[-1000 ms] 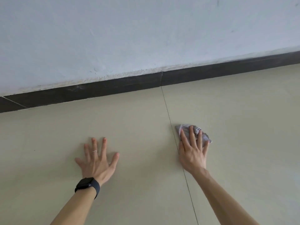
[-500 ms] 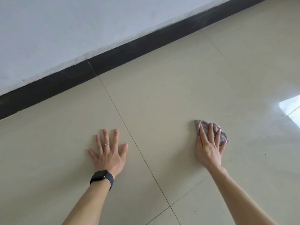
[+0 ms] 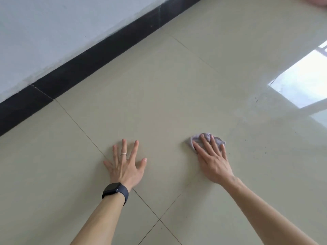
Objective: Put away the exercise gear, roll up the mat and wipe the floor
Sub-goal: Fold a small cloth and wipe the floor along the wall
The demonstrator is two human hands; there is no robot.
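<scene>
Since a moment ago, your right hand (image 3: 213,160) has slid the crumpled grey cloth (image 3: 208,138) rightward off the tile seam, fingers flat, pressing it onto the glossy beige tiled floor (image 3: 177,89). Your left hand (image 3: 124,163) stays splayed, bracing. Dark specks (image 3: 255,99) ahead suggest wiping isn't finished.

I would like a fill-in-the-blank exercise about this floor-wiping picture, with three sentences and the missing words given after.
1. The right hand presses a crumpled grey ____ flat onto the tiled floor.
2. The left hand lies spread on the floor with a silver ____ on one finger.
3. A dark smartwatch sits on the ____ wrist.

Missing words: cloth; ring; left
</scene>
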